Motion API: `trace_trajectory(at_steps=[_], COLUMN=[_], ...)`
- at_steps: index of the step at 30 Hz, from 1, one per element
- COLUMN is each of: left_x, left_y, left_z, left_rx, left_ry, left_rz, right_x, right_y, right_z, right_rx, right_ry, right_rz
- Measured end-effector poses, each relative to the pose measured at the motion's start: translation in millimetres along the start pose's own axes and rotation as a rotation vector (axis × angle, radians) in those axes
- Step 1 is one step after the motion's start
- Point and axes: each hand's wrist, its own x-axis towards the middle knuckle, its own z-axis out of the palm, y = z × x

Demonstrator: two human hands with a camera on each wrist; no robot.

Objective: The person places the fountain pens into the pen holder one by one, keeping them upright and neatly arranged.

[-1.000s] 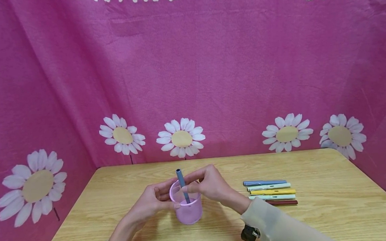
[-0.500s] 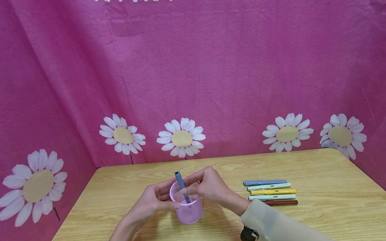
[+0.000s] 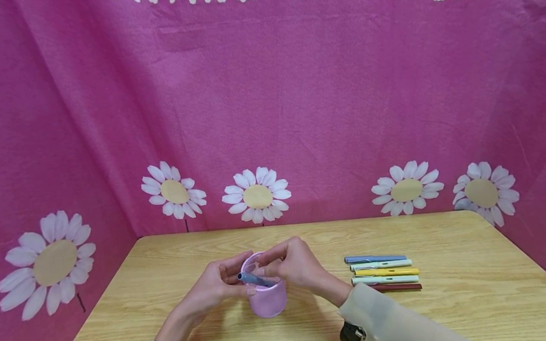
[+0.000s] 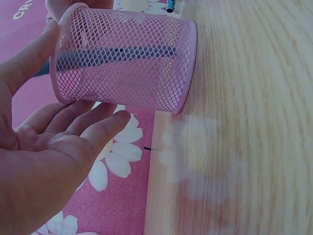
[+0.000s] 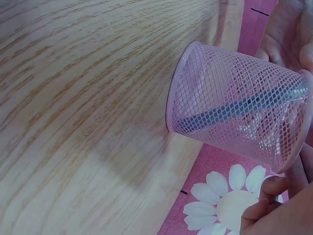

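A pink mesh cup (image 3: 266, 299) stands on the wooden table (image 3: 453, 306) between my two hands. A grey-blue pen (image 3: 254, 280) lies slanted inside it, its top end resting on the left rim. In the left wrist view the pen (image 4: 117, 53) shows through the mesh of the cup (image 4: 127, 93). My left hand (image 3: 212, 288) lies against the cup's left side, thumb by the rim and fingers fairly straight. Just right of the rim, my right hand (image 3: 294, 264) hovers with loosely curled fingers that hold nothing. The right wrist view shows the cup (image 5: 220, 83) and the pen (image 5: 239, 108).
Several capped pens (image 3: 384, 272) in blue, white, yellow and dark red lie side by side on the table to the right of the cup. A pink cloth (image 3: 297, 110) printed with daisies hangs behind and beside the table.
My right hand let go of the pen. It tipped from nearly upright to leaning left against the rim, sunk lower in the cup. Both hands stayed beside the cup.
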Motion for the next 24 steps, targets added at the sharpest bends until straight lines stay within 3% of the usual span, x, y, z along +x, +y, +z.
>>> trace_trajectory(at_steps=[12, 24], left_x=[0.8, 0.2], left_y=[-0.9, -0.8], left_z=[-0.1, 0.9], left_rx=[-0.012, 0.003], left_ry=[-0.014, 0.015], left_rz=[0.010, 0.004], right_x=[-8.6, -44.1], right_y=[-11.4, -6.2], right_z=[-29.3, -79.7], right_rx=[-0.112, -0.236], right_ry=[0.020, 0.028], right_rz=[-0.051, -0.030])
